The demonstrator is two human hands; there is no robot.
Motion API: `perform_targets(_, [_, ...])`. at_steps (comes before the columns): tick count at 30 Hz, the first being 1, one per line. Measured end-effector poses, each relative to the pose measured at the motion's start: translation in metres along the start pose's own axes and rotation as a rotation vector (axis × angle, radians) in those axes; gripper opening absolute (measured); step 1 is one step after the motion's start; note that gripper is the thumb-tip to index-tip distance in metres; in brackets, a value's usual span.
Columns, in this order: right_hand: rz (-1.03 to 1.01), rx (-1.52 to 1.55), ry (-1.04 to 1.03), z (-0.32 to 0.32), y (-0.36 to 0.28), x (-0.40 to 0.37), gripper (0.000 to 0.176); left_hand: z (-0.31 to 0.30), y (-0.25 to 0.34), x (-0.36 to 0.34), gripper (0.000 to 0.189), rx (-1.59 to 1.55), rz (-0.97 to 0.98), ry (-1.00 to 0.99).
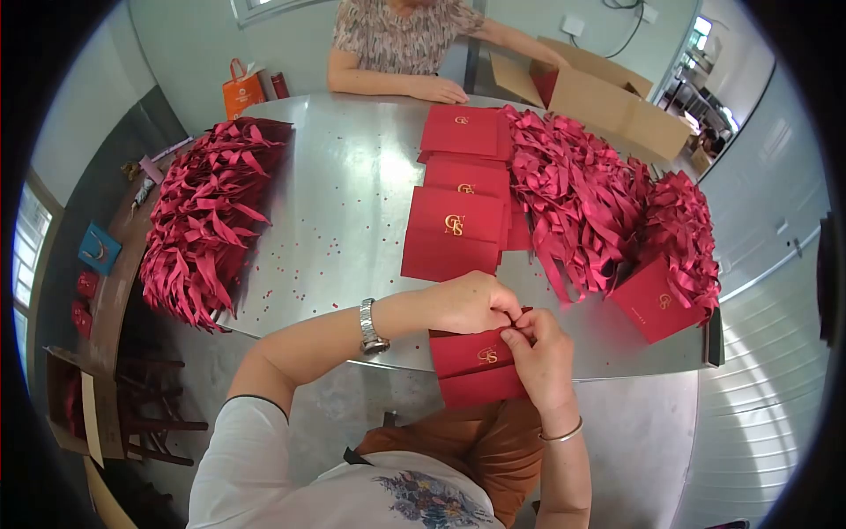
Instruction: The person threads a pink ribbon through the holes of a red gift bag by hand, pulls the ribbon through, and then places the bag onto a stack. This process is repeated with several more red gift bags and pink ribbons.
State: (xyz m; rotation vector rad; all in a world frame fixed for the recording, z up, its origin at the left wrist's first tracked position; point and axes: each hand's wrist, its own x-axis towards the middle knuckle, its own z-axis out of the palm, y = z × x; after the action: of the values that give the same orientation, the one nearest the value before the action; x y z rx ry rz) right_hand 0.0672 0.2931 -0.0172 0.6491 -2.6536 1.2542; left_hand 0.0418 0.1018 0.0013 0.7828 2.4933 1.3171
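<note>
A red paper bag with a gold logo lies flat at the table's front edge, its lower part jutting over my lap. My left hand, a metal watch on its wrist, is closed in a pinch at the bag's upper edge. What its fingertips hold is too small to make out. My right hand, with a bangle, pinches the bag's upper right corner, thumb on the front. The fingertips of both hands almost meet there. Just beyond them lie stacked flat red bags with gold logos.
Red ribbons bunch over a stack at left and a heap at right, beside a ribboned bag. Small red dots litter the metal table. Across it, a person reaches into a cardboard box. An orange bag stands behind.
</note>
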Motion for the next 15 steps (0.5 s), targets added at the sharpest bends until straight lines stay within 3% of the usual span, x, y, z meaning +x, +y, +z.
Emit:
perform_targets(1, [0.009,0.039,0.01,-0.002,-0.002,-0.001,0.021,-0.003,0.001,0.0,0.019,-0.003,0.016,-0.076])
perform_targets(5, [0.025,0.111,0.018,-0.005,-0.008,-0.006,0.021,0.006,-0.009,0.001,0.013,-0.021,0.121,-0.015])
perform_targets(9, [-0.032,0.153,0.0,-0.004,-0.001,-0.008,0.022,0.005,-0.017,-0.003,0.007,0.155,0.331,-0.016])
perform_targets(13, [-0.008,0.087,-0.059,-0.001,0.006,-0.011,0.025,0.012,-0.02,-0.002,0.005,0.305,0.262,0.09])
perform_targets(15, [0.05,0.031,-0.092,-0.003,0.013,-0.014,0.027,0.002,-0.026,-0.004,0.011,0.284,0.215,0.285])
